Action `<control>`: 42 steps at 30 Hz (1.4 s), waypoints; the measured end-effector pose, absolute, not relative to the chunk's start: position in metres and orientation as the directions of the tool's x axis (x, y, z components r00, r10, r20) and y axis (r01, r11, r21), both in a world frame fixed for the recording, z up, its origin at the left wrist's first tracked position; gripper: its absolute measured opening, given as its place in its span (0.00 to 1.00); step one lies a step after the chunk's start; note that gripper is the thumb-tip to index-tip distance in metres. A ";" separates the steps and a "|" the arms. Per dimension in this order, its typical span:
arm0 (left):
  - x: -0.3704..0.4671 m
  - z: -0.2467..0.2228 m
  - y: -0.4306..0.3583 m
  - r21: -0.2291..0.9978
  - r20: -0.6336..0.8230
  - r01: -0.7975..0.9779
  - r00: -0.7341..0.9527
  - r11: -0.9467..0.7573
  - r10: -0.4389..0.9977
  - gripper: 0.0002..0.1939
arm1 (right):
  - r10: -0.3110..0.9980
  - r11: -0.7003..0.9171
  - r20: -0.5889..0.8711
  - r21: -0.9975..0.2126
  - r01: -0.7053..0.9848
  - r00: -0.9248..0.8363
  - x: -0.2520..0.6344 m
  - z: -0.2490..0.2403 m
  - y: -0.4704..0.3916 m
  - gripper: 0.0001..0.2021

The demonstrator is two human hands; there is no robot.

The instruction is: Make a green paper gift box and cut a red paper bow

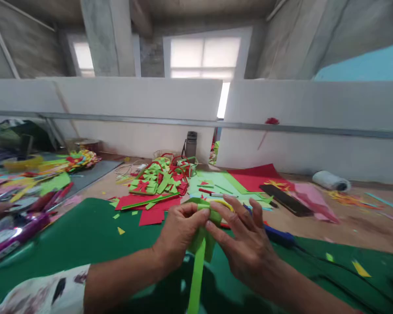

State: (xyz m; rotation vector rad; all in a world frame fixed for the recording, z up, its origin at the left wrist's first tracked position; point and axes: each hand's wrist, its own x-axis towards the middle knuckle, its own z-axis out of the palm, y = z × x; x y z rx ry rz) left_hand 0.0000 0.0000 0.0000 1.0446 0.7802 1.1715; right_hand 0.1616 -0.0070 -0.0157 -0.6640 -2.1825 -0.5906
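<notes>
Pinching the green piece from its left, the left hand has thumb and forefinger closed; the right hand holds its other side, outer fingers spread. The piece sits between both hands, thin and folded, its long flat strip hanging below them. A yellow loop curves by the right fingers. Beneath spreads a smooth dark green sheet on the brown desk. Just beyond lie crisp red paper, a jumbled heap of cut shapes and a dark slab. Farther off stand a bottle, white panels and rough concrete.
</notes>
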 end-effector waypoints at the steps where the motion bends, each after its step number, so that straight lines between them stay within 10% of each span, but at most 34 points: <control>1: 0.000 0.000 0.000 0.939 0.035 -0.341 0.232 0.048 0.972 0.09 | 0.273 0.764 0.782 0.179 0.620 -0.561 0.160 -0.015 -0.009 0.17; 18: 0.002 -0.002 -0.013 0.972 0.232 -0.030 0.258 -0.233 0.938 0.14 | 0.768 0.604 0.608 -0.583 0.543 -0.201 0.155 0.014 -0.014 0.04; 42: 0.006 -0.003 -0.010 0.970 0.039 -0.241 0.301 0.037 0.953 0.09 | 0.904 0.395 0.416 -0.733 0.554 -0.095 0.150 0.019 -0.008 0.13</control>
